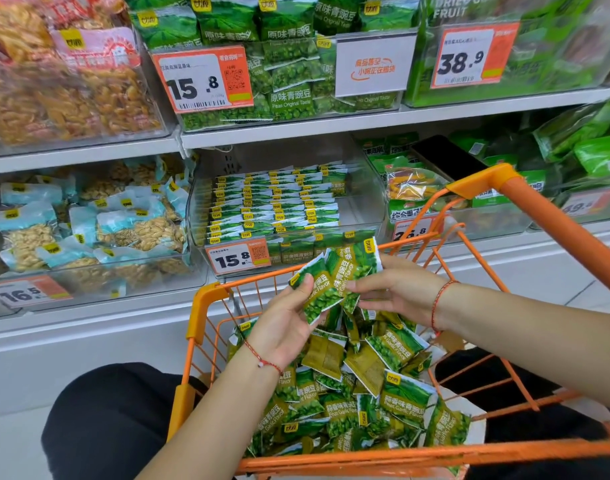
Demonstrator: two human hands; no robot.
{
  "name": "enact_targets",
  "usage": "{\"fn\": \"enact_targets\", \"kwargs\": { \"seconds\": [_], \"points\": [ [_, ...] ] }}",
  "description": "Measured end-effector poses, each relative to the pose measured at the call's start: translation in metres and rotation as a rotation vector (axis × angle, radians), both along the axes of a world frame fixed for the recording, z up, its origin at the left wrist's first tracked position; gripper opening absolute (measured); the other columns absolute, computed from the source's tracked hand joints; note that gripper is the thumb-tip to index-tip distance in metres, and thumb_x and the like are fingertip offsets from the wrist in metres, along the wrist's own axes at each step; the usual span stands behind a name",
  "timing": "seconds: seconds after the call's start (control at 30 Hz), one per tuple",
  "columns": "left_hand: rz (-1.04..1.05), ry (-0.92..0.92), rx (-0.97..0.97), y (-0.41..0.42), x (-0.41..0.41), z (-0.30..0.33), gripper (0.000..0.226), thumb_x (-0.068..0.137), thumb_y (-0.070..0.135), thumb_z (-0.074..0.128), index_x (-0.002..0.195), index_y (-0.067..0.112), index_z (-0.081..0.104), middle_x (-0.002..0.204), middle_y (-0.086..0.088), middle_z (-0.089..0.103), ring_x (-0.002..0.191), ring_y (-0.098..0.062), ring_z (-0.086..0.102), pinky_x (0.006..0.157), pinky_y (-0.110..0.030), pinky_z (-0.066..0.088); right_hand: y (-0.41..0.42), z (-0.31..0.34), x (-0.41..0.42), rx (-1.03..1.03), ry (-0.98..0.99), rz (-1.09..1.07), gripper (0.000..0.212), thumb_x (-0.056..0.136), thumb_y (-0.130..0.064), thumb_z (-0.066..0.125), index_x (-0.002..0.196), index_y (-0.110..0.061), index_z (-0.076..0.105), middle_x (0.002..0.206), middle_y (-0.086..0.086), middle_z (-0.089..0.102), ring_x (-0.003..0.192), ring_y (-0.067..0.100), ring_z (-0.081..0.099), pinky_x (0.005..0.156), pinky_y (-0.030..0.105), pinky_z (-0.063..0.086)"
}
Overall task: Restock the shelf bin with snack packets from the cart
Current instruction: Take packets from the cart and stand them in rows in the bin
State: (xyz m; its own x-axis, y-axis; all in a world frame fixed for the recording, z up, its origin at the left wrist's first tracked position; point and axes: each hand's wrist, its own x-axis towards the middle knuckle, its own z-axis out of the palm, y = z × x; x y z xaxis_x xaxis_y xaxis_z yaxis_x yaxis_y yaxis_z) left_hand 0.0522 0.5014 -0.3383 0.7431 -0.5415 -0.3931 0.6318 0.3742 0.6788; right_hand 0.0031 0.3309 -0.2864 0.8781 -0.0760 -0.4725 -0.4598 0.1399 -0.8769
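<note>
Orange wire cart (206,306) in front of the shelves, its basket heaped with loose green pea packets (405,398), some face up, some showing a plain olive back. Above the heap, a small fan of the same packets (334,278) gripped between both hands. Left hand (283,327) palm up, thumb pressed onto the front of one packet, fingers curled beneath. Right hand (397,289) reaching in from the other side, fingers closed on the fan's right edge. A red string on each wrist.

Straight ahead on the lower shelf, the clear plastic bin (366,188) being filled: neat overlapping rows of green packets (272,209) on the left and middle, the right part bare down to the clear bottom. An orange price tag reading 15.8 (239,259) clipped to its front.

To its left, a clear bin of pale blue nut packets (89,223), tagged 16.5. To its right, another bin (463,216) with mixed green and yellow bags, partly hidden by the cart handle (556,223).

On the shelf above, a bin crowded with green pea packets (289,71), also tagged 15.8, and a white sign card (374,65) beside that tag. Farther left, a bin of orange-brown snacks (71,98); farther right, a green-filled bin marked 38.9 (470,58).
</note>
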Motion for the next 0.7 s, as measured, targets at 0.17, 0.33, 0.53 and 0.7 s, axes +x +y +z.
{"fn": "enact_targets", "kwargs": {
  "seconds": [0.17,0.33,0.53,0.7],
  "points": [
    [0.034,-0.105,0.035,0.009,0.009,0.004,0.038,0.078,0.022,0.065,0.111,0.004,0.062,0.107,-0.006,0.068,0.101,-0.018,0.062,0.092,-0.032,0.048,0.0,0.003,-0.001,0.045,0.052,-0.069,0.021,0.077,-0.012,0.074,0.091,-0.013,0.059,0.069,-0.003,0.06,0.061,0.009,0.051,0.058,0.019,0.042],
    [0.08,-0.115,0.072,0.013,0.011,0.006,0.041,0.076,0.023,0.069,0.112,0.004,0.062,0.108,-0.005,0.068,0.103,-0.018,0.06,0.093,-0.033,0.045,0.003,0.008,-0.001,0.065,0.027,-0.06,0.048,0.069,-0.034,0.072,0.11,-0.013,0.056,0.095,0.004,0.054,0.088,0.016,0.058,0.081,0.027,0.052],
    [0.129,-0.166,0.174,0.014,0.008,0.014,0.095,0.072,0.026,0.08,0.145,-0.002,0.028,0.145,-0.014,0.043,0.122,-0.019,0.05,0.071,-0.025,0.053,0.005,0.012,-0.002,0.106,0.011,-0.105,0.03,0.086,-0.032,0.063,0.11,-0.016,0.055,0.102,0.006,0.048,0.077,0.017,0.054,0.057,0.024,0.054],
    [0.083,-0.176,0.157,0.011,0.008,0.007,0.083,0.081,0.02,0.067,0.148,0.003,0.02,0.142,-0.008,0.043,0.131,-0.019,0.038,0.093,-0.035,0.034,0.006,0.009,-0.001,-0.134,0.013,0.012,0.048,0.092,-0.041,0.054,0.132,-0.015,0.047,0.114,0.003,0.048,0.075,0.013,0.063,0.053,0.024,0.046]
  ]
}}
